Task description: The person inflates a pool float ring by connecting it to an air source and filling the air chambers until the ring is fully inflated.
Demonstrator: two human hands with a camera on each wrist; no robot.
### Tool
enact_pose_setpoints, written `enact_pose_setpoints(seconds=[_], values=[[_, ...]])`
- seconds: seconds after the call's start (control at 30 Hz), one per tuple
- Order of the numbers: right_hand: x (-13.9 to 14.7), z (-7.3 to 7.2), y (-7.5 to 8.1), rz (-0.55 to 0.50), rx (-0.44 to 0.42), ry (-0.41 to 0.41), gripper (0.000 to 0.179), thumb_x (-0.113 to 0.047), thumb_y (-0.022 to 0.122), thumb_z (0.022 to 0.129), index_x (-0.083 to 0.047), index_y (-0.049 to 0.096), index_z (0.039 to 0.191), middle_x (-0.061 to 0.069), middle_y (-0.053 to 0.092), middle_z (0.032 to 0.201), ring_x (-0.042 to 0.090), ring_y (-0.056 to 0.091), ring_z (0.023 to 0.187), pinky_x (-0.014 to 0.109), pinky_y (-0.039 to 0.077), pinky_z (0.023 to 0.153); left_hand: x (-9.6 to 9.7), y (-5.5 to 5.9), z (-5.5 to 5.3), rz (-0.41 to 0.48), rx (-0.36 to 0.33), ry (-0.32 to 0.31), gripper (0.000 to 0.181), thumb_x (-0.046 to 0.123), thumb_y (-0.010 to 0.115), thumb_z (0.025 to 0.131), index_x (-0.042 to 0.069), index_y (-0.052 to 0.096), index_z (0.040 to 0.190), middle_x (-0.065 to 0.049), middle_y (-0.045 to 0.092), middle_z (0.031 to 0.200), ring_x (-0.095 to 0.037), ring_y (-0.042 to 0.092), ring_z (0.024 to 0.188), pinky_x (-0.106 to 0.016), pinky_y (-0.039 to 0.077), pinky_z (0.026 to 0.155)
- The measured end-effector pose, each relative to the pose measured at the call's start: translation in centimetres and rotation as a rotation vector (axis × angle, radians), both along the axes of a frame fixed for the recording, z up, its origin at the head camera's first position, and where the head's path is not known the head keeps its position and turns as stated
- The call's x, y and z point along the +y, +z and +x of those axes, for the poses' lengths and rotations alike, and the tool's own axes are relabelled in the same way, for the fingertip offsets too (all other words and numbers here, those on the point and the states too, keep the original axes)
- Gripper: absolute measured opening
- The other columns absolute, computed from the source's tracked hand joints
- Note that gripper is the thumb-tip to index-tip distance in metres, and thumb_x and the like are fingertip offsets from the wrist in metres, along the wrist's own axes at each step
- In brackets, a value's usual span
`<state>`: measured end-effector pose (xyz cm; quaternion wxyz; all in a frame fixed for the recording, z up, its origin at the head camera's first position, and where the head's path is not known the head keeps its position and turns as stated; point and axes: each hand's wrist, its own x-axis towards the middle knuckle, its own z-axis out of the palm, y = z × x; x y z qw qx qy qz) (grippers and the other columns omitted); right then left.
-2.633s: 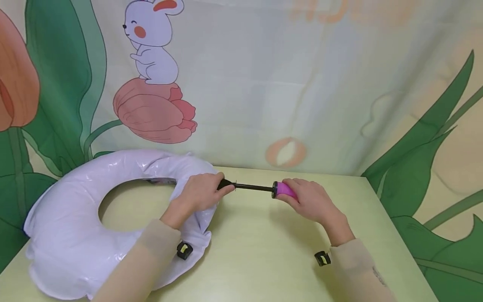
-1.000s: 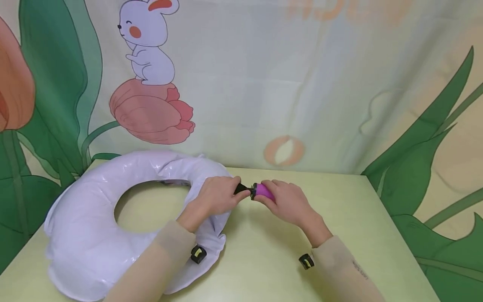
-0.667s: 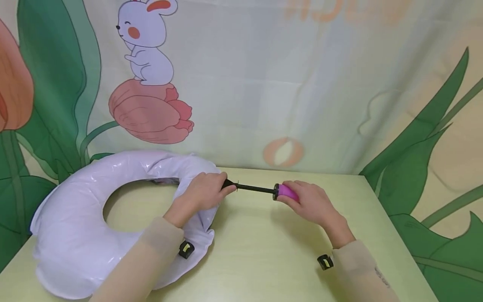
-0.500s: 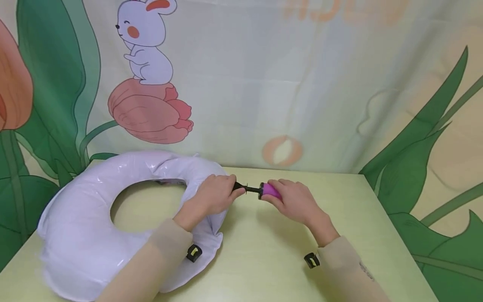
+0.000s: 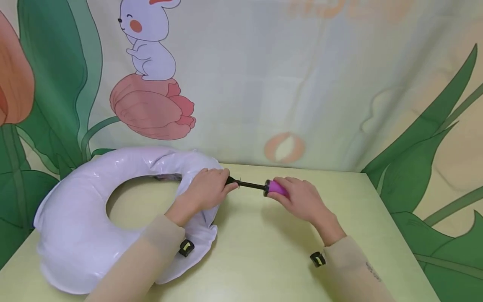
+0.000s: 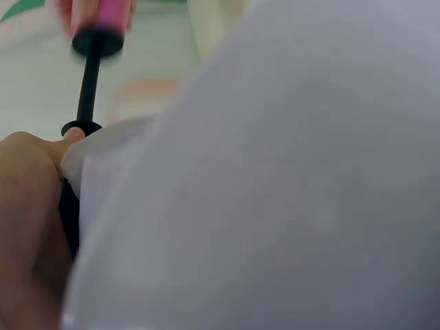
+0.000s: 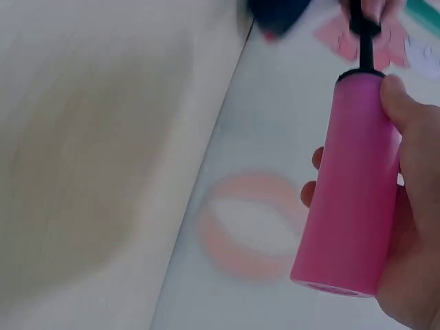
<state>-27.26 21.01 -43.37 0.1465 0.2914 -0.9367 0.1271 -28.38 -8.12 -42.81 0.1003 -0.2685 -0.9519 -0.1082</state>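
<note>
Two hands hold a hand air pump (image 5: 258,186) above the table (image 5: 260,260) in the head view: the left hand (image 5: 206,189) grips its black end, and the right hand (image 5: 305,200) is wrapped round the magenta barrel (image 5: 278,188), with black rod showing between. The pump lies crosswise at the right edge of a white inflatable ring (image 5: 79,222) on the table's left; fingers hide whether they join. A curtain (image 5: 234,75) printed with a rabbit (image 5: 152,50) hangs along the far side. From the left wrist, the ring fills most of the view, beside the left thumb. From the right wrist, fingers curl behind the barrel, thumb near its rod end.
</note>
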Motion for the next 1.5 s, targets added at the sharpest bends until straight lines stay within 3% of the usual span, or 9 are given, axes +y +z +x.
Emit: enact_pose_setpoints(seconds=[0.17,0.37,0.5,0.7,0.83,0.97,1.23,1.37,1.5], values=[[1.5,-0.1,1.2,0.029,-0.006,-0.032,0.049,-0.049,0.07,0.096,-0.014,0.068,0.131,0.003,0.07,0.105,0.019,0.06,0.081,0.041,0.046,0.072,-0.5,0.3,-0.3,0.035,-0.032,0.016,0.036,0.041,0.05,0.109,0.009,0.053,0.092,-0.002,0.059,0.081,-0.028,0.064,0.084,-0.047,0.043,0.084],[-2.5,-0.6,2.0,0.113,0.106,0.018,0.046,-0.051,0.065,0.098,-0.011,0.066,0.12,0.006,0.067,0.095,0.023,0.063,0.078,0.043,0.048,0.067,2.0,0.7,-0.2,0.036,-0.007,0.002,0.038,0.043,0.048,0.109,0.008,0.054,0.094,-0.003,0.059,0.081,-0.028,0.064,0.081,-0.045,0.044,0.079],[-3.8,-0.5,2.0,0.143,0.145,0.0,0.043,-0.051,0.066,0.098,-0.012,0.066,0.116,0.005,0.067,0.093,0.024,0.064,0.078,0.045,0.048,0.067,2.8,0.6,-0.2,0.021,0.004,0.021,0.038,0.043,0.049,0.109,0.008,0.053,0.093,-0.001,0.055,0.078,-0.024,0.06,0.074,-0.044,0.044,0.077],[-2.5,0.0,1.3,0.074,0.022,0.013,0.049,-0.054,0.062,0.099,-0.014,0.066,0.127,0.004,0.068,0.101,0.021,0.062,0.082,0.042,0.047,0.071,1.1,0.3,-0.1,0.026,-0.016,-0.017,0.039,0.045,0.051,0.107,0.01,0.053,0.091,0.001,0.056,0.077,-0.025,0.06,0.074,-0.046,0.045,0.078],[0.5,0.2,1.0,0.012,-0.047,-0.042,0.049,-0.051,0.066,0.098,-0.016,0.066,0.132,0.005,0.07,0.114,0.021,0.063,0.09,0.045,0.046,0.076,-0.7,0.4,-0.2,0.034,-0.03,0.003,0.038,0.043,0.053,0.107,0.011,0.052,0.088,0.001,0.054,0.074,-0.024,0.06,0.074,-0.047,0.045,0.081],[1.0,0.3,1.2,0.021,-0.034,-0.056,0.047,-0.049,0.069,0.097,-0.016,0.067,0.131,0.004,0.07,0.114,0.021,0.063,0.089,0.045,0.046,0.075,-0.8,0.7,-0.2,0.043,-0.054,-0.004,0.038,0.042,0.052,0.107,0.01,0.051,0.088,0.001,0.053,0.071,-0.024,0.058,0.071,-0.047,0.046,0.081],[-3.7,-0.2,1.7,0.081,0.099,0.013,0.046,-0.056,0.063,0.098,-0.014,0.067,0.116,0.001,0.065,0.09,0.019,0.06,0.074,0.04,0.046,0.064,2.2,0.7,-0.3,0.029,-0.05,-0.024,0.039,0.045,0.05,0.108,0.01,0.053,0.091,0.0,0.053,0.073,-0.023,0.054,0.068,-0.044,0.045,0.076],[-3.2,0.1,1.3,0.053,0.041,0.016,0.044,-0.054,0.063,0.099,-0.015,0.068,0.12,0.0,0.066,0.093,0.018,0.06,0.075,0.037,0.046,0.065,1.7,0.7,-0.3,0.032,-0.069,-0.032,0.039,0.046,0.053,0.106,0.011,0.052,0.089,0.001,0.052,0.071,-0.023,0.052,0.066,-0.043,0.045,0.075],[-0.5,0.3,1.4,-0.003,-0.019,-0.02,0.046,-0.053,0.066,0.098,-0.017,0.069,0.127,0.001,0.069,0.104,0.018,0.061,0.082,0.039,0.047,0.07,0.2,0.9,-0.6,0.053,-0.062,-0.022,0.039,0.045,0.054,0.106,0.012,0.051,0.085,0.0,0.051,0.069,-0.024,0.053,0.065,-0.045,0.045,0.075]])
